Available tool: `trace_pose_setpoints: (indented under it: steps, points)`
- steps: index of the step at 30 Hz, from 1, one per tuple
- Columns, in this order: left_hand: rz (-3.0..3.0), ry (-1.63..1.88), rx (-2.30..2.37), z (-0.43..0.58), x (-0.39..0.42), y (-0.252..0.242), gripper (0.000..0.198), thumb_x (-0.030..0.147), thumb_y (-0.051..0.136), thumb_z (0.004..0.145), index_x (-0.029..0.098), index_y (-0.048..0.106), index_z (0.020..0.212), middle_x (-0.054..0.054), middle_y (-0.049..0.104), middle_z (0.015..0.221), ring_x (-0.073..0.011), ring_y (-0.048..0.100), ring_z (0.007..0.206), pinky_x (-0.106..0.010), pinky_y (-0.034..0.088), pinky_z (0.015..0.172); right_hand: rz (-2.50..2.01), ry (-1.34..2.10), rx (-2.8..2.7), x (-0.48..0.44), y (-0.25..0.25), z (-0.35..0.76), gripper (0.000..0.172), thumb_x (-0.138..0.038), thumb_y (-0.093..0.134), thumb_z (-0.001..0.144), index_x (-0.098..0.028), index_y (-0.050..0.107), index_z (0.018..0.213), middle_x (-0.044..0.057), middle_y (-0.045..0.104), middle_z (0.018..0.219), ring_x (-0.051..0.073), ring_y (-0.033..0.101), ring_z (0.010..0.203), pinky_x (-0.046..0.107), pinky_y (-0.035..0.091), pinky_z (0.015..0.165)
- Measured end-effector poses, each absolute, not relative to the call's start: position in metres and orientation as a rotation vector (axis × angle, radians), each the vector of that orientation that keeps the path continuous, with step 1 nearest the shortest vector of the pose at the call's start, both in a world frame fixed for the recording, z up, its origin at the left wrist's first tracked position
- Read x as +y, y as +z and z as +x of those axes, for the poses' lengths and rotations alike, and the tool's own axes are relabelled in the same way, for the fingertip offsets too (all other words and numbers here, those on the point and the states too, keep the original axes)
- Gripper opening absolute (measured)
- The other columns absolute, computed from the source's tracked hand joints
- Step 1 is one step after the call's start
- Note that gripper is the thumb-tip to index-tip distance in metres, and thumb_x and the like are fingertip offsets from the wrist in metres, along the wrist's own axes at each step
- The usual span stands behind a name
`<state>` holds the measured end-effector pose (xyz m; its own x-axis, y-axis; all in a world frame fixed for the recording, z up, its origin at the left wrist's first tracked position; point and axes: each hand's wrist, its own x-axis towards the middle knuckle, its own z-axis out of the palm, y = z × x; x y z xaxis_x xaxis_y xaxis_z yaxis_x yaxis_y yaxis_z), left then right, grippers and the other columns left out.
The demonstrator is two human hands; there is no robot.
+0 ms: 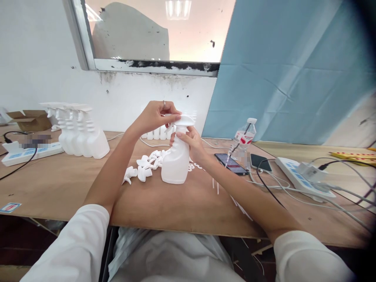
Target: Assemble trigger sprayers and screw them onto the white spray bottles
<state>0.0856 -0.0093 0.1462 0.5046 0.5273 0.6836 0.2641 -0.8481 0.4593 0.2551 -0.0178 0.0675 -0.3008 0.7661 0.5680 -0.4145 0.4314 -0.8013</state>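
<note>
A white plastic spray bottle (175, 164) stands upright in front of me, its base on or just above the table. My left hand (158, 115), with a ring on one finger, pinches the white trigger spray head (185, 120) at the top of that bottle. Around the bottle's neck, just below the head, the fingers of my right hand (195, 143) are closed. Loose white trigger pieces (144, 168) lie in a pile to the left of the bottle. Small white rings (191, 167) and thin white tubes (216, 186) lie to its right, partly behind my right forearm.
Several spray bottles with heads (84, 137) stand in a row at left, near a cardboard box (31, 119) and a power strip (32, 152). On the right are a drink bottle (245, 137), two phones (232, 163), another power strip (299, 176) and tangled cables.
</note>
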Motion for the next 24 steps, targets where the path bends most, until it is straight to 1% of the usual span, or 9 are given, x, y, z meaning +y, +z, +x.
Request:
trace_pose_setpoints:
  steps: [4, 9, 14, 20, 24]
  points:
    - [2.467, 1.268, 0.674, 0.0854, -0.0090, 0.1461, 0.024, 0.036, 0.062, 0.085, 0.012, 0.062, 0.081, -0.010, 0.068, 0.098, -0.0102, 0.062, 0.068, -0.025, 0.052, 0.061, -0.300, 1.269, -1.443, -0.0165, 0.0666, 0.2558, 0.035, -0.043, 0.064, 0.076, -0.025, 0.044, 0.098, -0.003, 0.061, 0.070, 0.016, 0.061, 0.062, 0.031, 0.052, 0.054]
    - [2.471, 1.249, 0.669, 0.0847, -0.0086, 0.1462, 0.024, 0.037, 0.062, 0.086, 0.013, 0.061, 0.080, -0.010, 0.069, 0.098, -0.0097, 0.063, 0.067, -0.024, 0.051, 0.060, -0.362, 1.201, -1.469, -0.0162, 0.0654, 0.2558, 0.041, -0.038, 0.073, 0.072, -0.025, 0.045, 0.099, -0.003, 0.062, 0.072, 0.015, 0.061, 0.061, 0.030, 0.052, 0.054]
    - [2.441, 1.245, 0.643, 0.0847, -0.0074, 0.1459, 0.022, 0.035, 0.062, 0.085, 0.013, 0.061, 0.080, -0.009, 0.069, 0.098, -0.0085, 0.061, 0.063, -0.025, 0.051, 0.059, -0.265, 1.270, -1.426, -0.0156, 0.0653, 0.2559, 0.035, -0.042, 0.064, 0.078, -0.026, 0.043, 0.100, -0.004, 0.062, 0.070, 0.016, 0.060, 0.061, 0.030, 0.052, 0.054]
    - [2.420, 1.233, 0.627, 0.0843, -0.0079, 0.1464, 0.022, 0.034, 0.063, 0.084, 0.014, 0.059, 0.077, -0.009, 0.069, 0.098, -0.0069, 0.059, 0.059, -0.025, 0.052, 0.058, -0.325, 1.215, -1.448, -0.0167, 0.0658, 0.2556, 0.041, -0.033, 0.072, 0.073, -0.027, 0.044, 0.103, -0.005, 0.063, 0.072, 0.015, 0.061, 0.061, 0.030, 0.052, 0.055]
    - [2.424, 1.232, 0.625, 0.0845, -0.0074, 0.1464, 0.021, 0.033, 0.063, 0.085, 0.014, 0.059, 0.077, -0.009, 0.069, 0.099, -0.0070, 0.060, 0.060, -0.025, 0.051, 0.058, -0.250, 1.257, -1.444, -0.0161, 0.0651, 0.2562, 0.037, -0.039, 0.066, 0.078, -0.026, 0.044, 0.104, -0.004, 0.062, 0.071, 0.015, 0.061, 0.061, 0.030, 0.052, 0.054]
